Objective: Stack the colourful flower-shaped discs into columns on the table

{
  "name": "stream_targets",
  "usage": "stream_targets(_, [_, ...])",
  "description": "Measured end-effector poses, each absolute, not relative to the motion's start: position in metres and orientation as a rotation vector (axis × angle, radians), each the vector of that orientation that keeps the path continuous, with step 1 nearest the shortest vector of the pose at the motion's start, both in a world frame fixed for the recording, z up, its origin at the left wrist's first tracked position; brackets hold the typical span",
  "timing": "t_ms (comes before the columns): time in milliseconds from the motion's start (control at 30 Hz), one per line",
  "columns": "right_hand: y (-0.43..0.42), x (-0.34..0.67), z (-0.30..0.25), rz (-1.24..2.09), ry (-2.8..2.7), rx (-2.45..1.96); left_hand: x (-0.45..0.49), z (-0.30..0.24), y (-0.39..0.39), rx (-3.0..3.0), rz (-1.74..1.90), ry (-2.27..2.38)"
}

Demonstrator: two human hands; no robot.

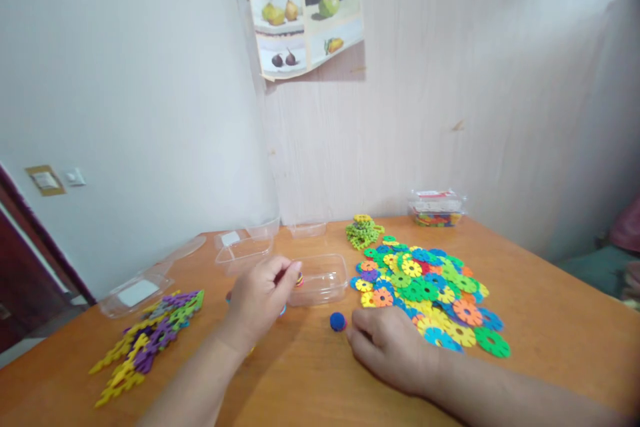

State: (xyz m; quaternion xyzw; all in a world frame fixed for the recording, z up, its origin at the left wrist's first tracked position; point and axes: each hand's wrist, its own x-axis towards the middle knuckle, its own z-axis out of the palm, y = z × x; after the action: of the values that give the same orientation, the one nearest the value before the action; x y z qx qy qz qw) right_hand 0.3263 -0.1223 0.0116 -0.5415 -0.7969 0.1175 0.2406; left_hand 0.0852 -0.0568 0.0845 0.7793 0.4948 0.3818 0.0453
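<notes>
My left hand (263, 297) is raised above the table in a pinch. A small round piece (299, 279) with yellow, pink and dark colours shows at its fingertips, partly hidden. My right hand (387, 347) is closed low over the table, its thumb and forefinger at the edge of a small round dark-blue piece (338, 321) with a pink rim. Behind my left hand stands a clear plastic tub (325, 290). Bits of blue and yellow show around my left hand and wrist, mostly covered. A heap of colourful notched discs (420, 290) spreads beyond my right hand.
Joined notched strips (150, 340) in yellow, purple and green lie at the left. More clear containers (245, 250) and a lid (135, 293) stand toward the back left. A green-and-yellow disc construction (363, 233) and a filled clear box (437, 208) are near the wall.
</notes>
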Motion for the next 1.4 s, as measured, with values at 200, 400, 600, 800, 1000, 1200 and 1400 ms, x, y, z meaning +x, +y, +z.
stream_targets(200, [-0.113,0.329,0.012,0.489,-1.907,-1.481,0.124,0.07,-0.092,2.471,0.545,1.394])
stream_targets(400, [-0.108,0.329,0.008,0.509,-1.883,-1.456,0.137,0.047,-0.088,2.431,0.47,1.5])
stream_targets(600, [-0.106,0.329,0.006,0.479,-1.887,-1.442,0.138,0.037,-0.081,2.391,0.47,1.488])
stream_targets(800, [-0.105,0.328,0.004,0.49,-1.891,-1.432,0.142,0.039,-0.088,2.356,0.44,1.552])
stream_targets(1000, [-0.106,0.327,0.002,0.526,-1.868,-1.404,0.12,0.053,-0.084,2.37,0.553,1.568])
stream_targets(1200, [-0.106,0.328,0.003,0.584,-1.849,-1.373,0.078,0.08,-0.024,2.529,0.738,1.636])
stream_targets(1400, [-0.103,0.33,0.0,0.631,-1.849,-1.35,0.071,0.082,0.02,2.794,0.503,1.676])
